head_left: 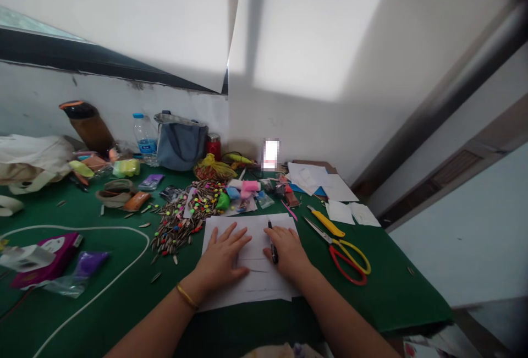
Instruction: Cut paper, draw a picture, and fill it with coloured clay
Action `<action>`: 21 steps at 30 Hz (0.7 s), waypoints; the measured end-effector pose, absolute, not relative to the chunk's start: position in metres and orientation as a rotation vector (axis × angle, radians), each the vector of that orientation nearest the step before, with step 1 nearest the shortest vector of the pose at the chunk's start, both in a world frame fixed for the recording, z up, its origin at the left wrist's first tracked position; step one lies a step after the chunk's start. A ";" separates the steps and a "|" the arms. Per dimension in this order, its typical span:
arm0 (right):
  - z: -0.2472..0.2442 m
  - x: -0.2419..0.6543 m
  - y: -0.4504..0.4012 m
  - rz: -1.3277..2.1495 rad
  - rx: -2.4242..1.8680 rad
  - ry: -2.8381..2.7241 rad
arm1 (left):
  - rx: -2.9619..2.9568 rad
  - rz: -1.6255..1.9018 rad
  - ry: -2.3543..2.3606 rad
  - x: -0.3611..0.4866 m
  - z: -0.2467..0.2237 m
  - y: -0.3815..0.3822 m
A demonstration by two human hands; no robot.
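Several sheets of white paper (256, 237) lie on the green tabletop in front of me, with a few short lines on the top one. My left hand (223, 256) rests flat on the left part of the paper, fingers spread, holding nothing; a gold bracelet is on that wrist. On the right part of the paper, my right hand (285, 251) is closed round a black pen (274, 251), which is tilted with its tip toward the far edge of the sheet.
Scissors (336, 245) and a yellow cutter (326, 221) lie right of the paper. Sunflower seeds mixed with coloured beads (179, 226) are heaped to its left. A blue bag (181, 143), a bottle (145, 138) and clay packets stand behind. A white cable (119, 270) curves at left.
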State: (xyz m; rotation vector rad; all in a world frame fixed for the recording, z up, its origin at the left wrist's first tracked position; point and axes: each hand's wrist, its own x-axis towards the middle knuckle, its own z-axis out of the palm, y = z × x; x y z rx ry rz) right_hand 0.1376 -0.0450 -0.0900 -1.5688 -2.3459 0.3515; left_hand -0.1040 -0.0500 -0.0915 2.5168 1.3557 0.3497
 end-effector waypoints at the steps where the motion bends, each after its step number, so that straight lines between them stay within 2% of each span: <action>1: -0.088 0.138 -0.049 0.347 -1.581 -2.348 | 2.519 0.355 1.356 -0.104 -0.092 -0.051; 8: -0.085 0.152 -0.073 0.562 -1.525 -2.472 | 2.512 0.380 1.353 -0.104 -0.097 -0.051; 16: -0.073 0.165 -0.053 0.606 -1.396 -2.502 | 2.492 0.424 1.402 -0.105 -0.102 -0.047; 21: -0.065 0.155 -0.049 0.706 -1.232 -2.113 | 2.440 0.420 1.439 -0.104 -0.100 -0.045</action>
